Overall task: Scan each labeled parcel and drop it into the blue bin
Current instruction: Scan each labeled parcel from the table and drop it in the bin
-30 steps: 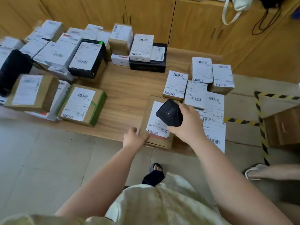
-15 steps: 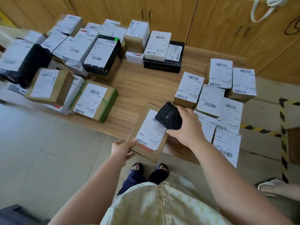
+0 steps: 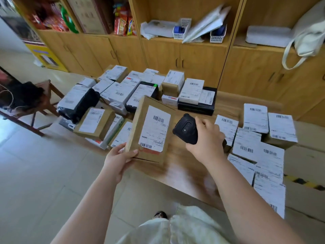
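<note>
My left hand (image 3: 119,158) grips the lower left corner of a flat brown cardboard parcel (image 3: 139,124) with a white barcode label, tilted up off the low wooden table (image 3: 182,171). Just right of the parcel, my right hand (image 3: 205,140) holds a black handheld scanner (image 3: 186,128), its head level with the label. Several other labeled parcels lie on the table: a group at the back left (image 3: 121,90) and white-labeled boxes at the right (image 3: 255,138). No blue bin is in view.
Wooden cabinets and shelves (image 3: 193,57) stand behind the table. A chair with a dark bag (image 3: 22,95) is at the left. A white tote bag (image 3: 309,32) hangs at the upper right. Pale tiled floor (image 3: 44,182) spreads at the left; yellow-black tape (image 3: 306,184) marks the floor at the right.
My left hand has lifted the brown parcel off the table edge and tilted it upright. The scanner hand rose with it. The view has swung upward, revealing the shelves.
</note>
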{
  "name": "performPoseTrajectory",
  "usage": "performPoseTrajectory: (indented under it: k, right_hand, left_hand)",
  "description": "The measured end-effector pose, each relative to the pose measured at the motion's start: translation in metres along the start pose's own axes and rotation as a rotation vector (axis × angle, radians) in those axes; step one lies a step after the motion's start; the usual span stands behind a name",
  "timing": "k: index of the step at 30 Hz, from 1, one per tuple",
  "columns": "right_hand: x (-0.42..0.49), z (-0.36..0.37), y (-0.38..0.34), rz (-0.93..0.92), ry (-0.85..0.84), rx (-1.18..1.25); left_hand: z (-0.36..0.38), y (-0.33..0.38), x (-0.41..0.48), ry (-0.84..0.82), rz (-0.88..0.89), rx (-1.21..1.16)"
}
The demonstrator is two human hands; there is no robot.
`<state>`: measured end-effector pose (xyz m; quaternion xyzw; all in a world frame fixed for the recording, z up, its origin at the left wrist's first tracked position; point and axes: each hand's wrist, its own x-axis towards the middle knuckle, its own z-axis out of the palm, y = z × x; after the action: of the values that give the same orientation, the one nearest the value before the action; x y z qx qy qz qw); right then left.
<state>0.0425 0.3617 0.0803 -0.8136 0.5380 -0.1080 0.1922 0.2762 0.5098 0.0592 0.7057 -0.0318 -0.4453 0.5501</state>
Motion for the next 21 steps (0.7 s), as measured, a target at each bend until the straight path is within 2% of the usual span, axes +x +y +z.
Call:
performPoseTrajectory:
  k: [4, 9, 16, 21]
  right_hand:
    - [0.004, -0.005, -0.015, -0.021, 0.009, -0.092]
    - [0.005, -0.001, -0.019, -0.019, -0.030, -0.107]
    - [0.002, 0.000, -0.019, 0.008, -0.075, -0.107]
    - [-0.002, -0.005, -0.014, 0.102, -0.064, -0.131]
  left_hand:
    - [0.003, 0.014, -0.004, 0.152, 0.173, 0.033]
    - [0.003, 0.021, -0.008, 0.156, 0.250, 0.083]
    - [0.004, 0.023, 0.003, 0.155, 0.230, 0.138]
    - [0.017, 0.027, 0.021, 0.076, 0.201, 0.154]
